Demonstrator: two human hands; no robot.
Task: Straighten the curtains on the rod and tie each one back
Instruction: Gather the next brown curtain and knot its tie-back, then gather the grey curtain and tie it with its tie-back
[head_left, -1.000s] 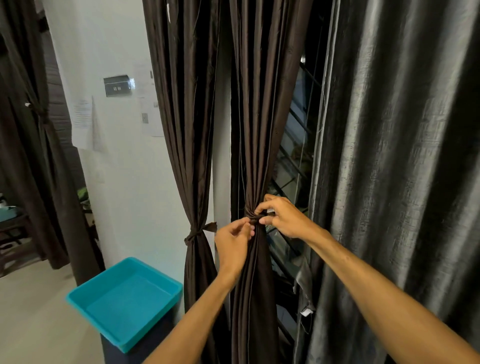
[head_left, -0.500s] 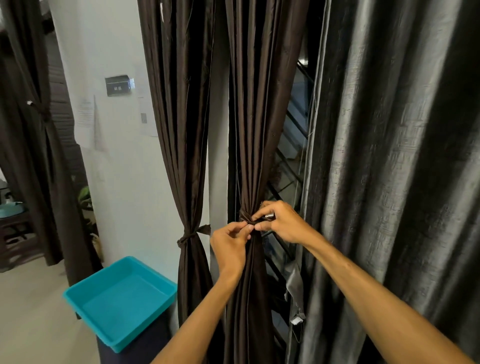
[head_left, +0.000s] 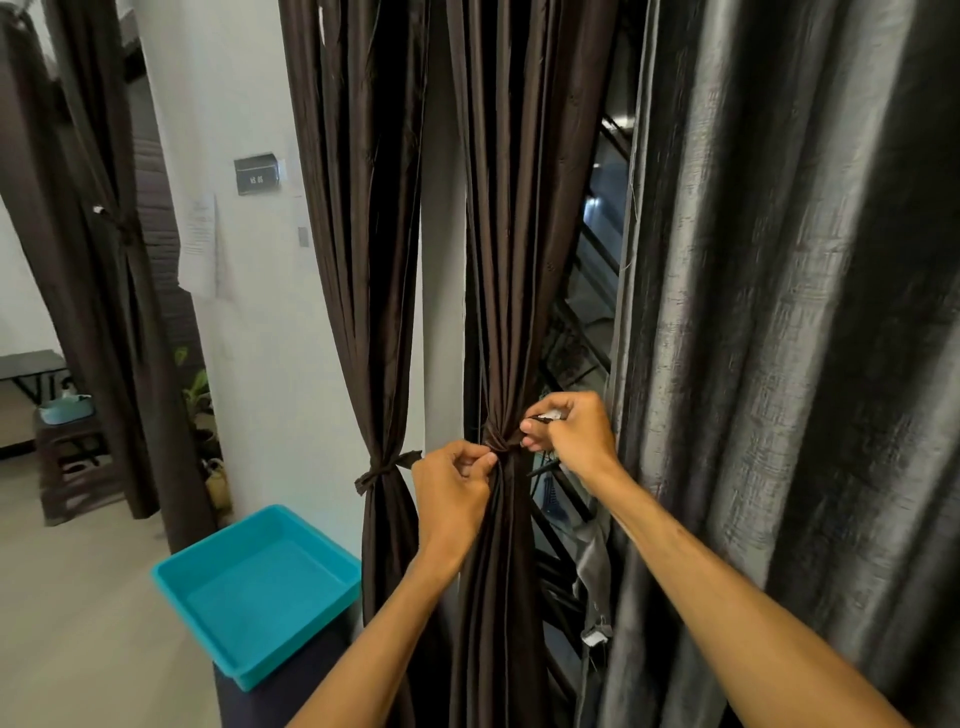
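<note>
Head view. A brown curtain (head_left: 498, 260) hangs down the middle of the picture, from 12 o'clock to 6 o'clock. A little below the middle it is bunched up tight. A thin dark tie (head_left: 501, 442) goes round it there.

The left hand (head_left: 452, 493) is at the 9 o'clock side of the tie. Its fingers are curled in, and the thumb and first finger pinch the tie right at the curtain. The right hand (head_left: 571, 441) is at the 3 o'clock side of the tie. Its fingers are curled too, and its fingertips pinch the other end of the tie. There is something small and pale on top of this hand, but I cannot tell what it is.

At 9 o'clock from the hands hangs a second brown curtain (head_left: 363, 260). It has its own knotted band (head_left: 382, 470) round it.

A big grey curtain (head_left: 779, 364) fills the 3 o'clock side. Between it and the middle curtain you can see dark window bars (head_left: 587, 338).

At 7 o'clock sits a blue-green tray (head_left: 208, 597) on something dark. Behind it is a white wall (head_left: 249, 364) with a sheet of paper (head_left: 197, 249) and a small dark sign (head_left: 255, 174) on it.
</note>
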